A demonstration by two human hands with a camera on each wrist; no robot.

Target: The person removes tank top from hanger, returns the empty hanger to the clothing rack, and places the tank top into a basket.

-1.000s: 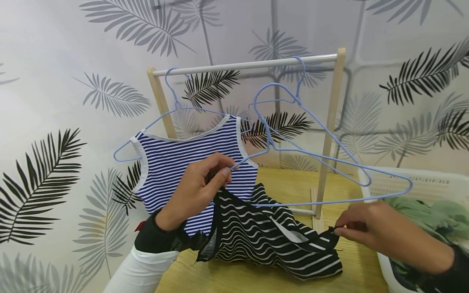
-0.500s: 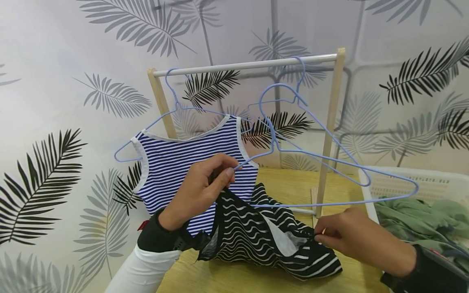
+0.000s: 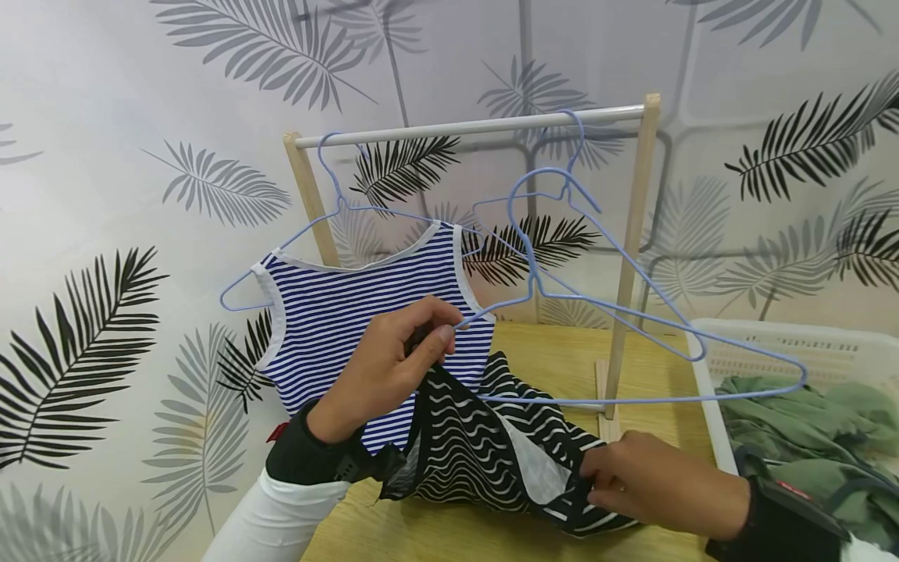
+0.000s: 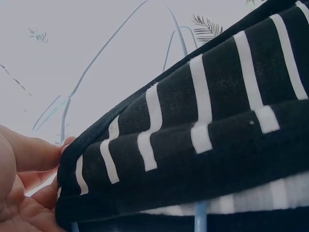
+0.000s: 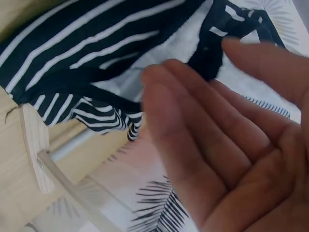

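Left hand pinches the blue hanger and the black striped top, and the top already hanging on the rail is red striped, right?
Not quite. The head view shows the hanging top is blue-and-white striped, not red. The left hand does pinch the blue hanger and the black striped top.

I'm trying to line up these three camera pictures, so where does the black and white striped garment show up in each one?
Head: the black and white striped garment lies low at centre, between the left hand and the right hand.
Left wrist: it fills the right and lower part, beside the fingers at bottom left.
Right wrist: across the top, above the open palm.
Shared landmark: the light blue wire hanger, also seen as thin blue wire in the left wrist view.
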